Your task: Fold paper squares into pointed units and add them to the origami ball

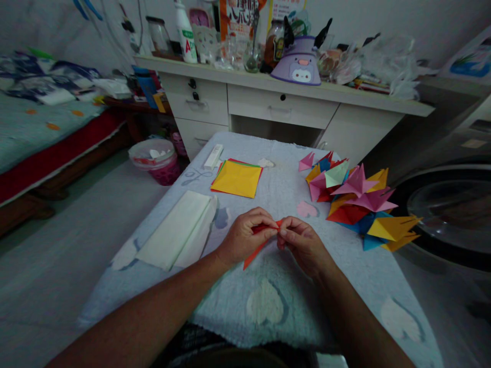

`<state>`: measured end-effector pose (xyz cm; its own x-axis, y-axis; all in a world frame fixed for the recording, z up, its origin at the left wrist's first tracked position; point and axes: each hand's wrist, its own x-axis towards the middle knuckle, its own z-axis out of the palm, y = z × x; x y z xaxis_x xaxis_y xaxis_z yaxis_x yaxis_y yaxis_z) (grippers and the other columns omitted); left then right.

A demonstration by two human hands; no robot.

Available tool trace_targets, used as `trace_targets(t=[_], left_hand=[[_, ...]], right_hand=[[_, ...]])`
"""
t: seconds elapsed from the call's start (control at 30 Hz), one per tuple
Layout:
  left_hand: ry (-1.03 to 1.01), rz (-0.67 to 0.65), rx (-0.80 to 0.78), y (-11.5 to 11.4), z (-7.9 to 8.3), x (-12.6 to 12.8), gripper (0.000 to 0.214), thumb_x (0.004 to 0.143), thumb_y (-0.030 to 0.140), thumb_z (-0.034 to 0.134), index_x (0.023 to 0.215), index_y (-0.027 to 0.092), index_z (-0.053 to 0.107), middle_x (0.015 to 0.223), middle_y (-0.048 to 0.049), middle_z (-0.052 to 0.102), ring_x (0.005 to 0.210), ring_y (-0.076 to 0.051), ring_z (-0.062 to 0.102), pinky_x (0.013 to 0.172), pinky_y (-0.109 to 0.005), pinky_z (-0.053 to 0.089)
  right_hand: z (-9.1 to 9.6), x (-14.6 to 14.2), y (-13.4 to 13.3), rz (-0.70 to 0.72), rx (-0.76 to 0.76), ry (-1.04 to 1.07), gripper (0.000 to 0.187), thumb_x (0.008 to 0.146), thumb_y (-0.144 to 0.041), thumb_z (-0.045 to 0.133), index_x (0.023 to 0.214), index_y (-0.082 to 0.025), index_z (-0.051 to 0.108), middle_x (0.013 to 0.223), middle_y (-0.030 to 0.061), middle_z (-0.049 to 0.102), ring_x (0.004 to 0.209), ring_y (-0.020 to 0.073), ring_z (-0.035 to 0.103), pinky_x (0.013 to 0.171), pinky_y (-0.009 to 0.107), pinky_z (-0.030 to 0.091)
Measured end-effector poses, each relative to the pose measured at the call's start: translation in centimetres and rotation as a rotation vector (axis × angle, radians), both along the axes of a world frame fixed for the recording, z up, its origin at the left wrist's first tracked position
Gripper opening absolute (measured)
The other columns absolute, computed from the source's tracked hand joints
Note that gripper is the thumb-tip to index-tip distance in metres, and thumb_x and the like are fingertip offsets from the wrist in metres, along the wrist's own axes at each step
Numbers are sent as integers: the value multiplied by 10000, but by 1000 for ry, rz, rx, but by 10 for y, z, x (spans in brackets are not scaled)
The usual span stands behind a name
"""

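Over the middle of the cloth-covered table, my left hand point(251, 232) and my right hand point(301, 240) meet around a folded piece of orange-red paper point(254, 257). Both hands pinch it between thumb and fingers, close together. One pointed strip of the paper sticks out down and to the left, below my left hand; the rest is largely hidden by my fingers. Beyond my left hand lies a stack of square coloured paper point(237, 179), yellow on top. To the right of my right hand is a pile of folded paper cranes point(356, 184) in pink, yellow, red, blue and pale green.
A folded whitish cloth or paper packet point(174, 227) lies at the table's left, with a small white box point(214, 157) behind it. Past the far edge stands a white desk point(264, 102) crowded with jars and bags. A pink bin point(163, 171) is on the floor at left.
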<state>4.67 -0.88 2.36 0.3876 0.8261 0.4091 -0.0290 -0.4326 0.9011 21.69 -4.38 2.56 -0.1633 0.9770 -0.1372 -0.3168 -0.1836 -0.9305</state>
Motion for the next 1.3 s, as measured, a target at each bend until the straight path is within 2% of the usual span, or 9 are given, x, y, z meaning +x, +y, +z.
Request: trace_targets(t=[0.37, 0.73, 0.97, 1.1, 1.3], left_hand=[[21, -40, -31, 0, 0, -1, 68, 809, 137, 675, 823, 170, 733, 814, -25, 649, 783, -128, 626, 754, -270, 505], [25, -64, -83, 2, -3, -2, 44, 803, 179, 692, 804, 169, 735, 813, -33, 670, 788, -141, 639, 770, -293, 512], [-14, -65, -161, 2, -3, -2, 45, 784, 202, 709, 783, 165, 734, 790, -30, 659, 774, -140, 629, 756, -283, 500], [-107, -64, -267, 3, -3, -1, 64, 769, 223, 716, 767, 159, 723, 778, -20, 648, 750, -133, 609, 743, -280, 482], [-217, -77, -395, 5, -6, 1, 84, 738, 234, 742, 753, 161, 703, 754, 1, 642, 733, -124, 591, 743, -277, 459]], right_hand=[[-1, 1, 0, 25, -44, -37, 224, 684, -353, 781, 643, -182, 642, 537, -22, 571, 511, 102, 464, 535, 241, 333], [-8, 3, 1, 4, 55, -125, 225, 717, -367, 758, 643, -188, 646, 550, -27, 550, 532, 107, 433, 548, 250, 328], [-5, 2, 0, 23, 75, -126, 216, 760, -361, 724, 674, -193, 619, 574, -27, 542, 553, 111, 441, 567, 251, 342], [-1, -1, -3, -24, 200, -154, 165, 766, -302, 729, 812, -221, 592, 717, -24, 559, 634, 120, 479, 597, 249, 377], [1, -6, -6, -196, 536, -490, 137, 817, -190, 659, 894, -245, 560, 844, -3, 514, 728, 140, 498, 667, 281, 414]])
